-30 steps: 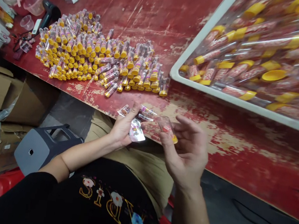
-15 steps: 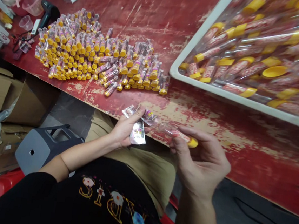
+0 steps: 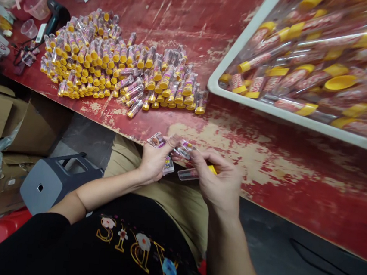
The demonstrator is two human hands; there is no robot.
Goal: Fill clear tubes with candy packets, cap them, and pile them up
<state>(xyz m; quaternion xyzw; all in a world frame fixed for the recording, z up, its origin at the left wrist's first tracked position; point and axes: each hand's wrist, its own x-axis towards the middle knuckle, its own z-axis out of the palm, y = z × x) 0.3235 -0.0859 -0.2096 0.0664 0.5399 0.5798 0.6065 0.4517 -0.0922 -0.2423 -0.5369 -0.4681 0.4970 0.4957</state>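
My left hand is closed on several printed plastic sleeves, which stick out past the thumb and below the palm. My right hand holds a clear tube with a yellow cap, its clear end pointing left. The right thumb and forefinger also meet the end of a printed sleeve that extends from the left hand. Both hands are close together above my lap, by the table's front edge. Whether the right fingertips grip that sleeve or only touch it, I cannot tell.
A large pile of sleeved, yellow-capped tubes lies on the worn red table. At the right stands a white tray full of larger-looking capped tubes. A black heat gun lies far left, and a grey stool stands below.
My right hand has moved left with the capped tube, and its fingertips now meet the sleeve at my left hand. The left hand has stayed nearly in place.
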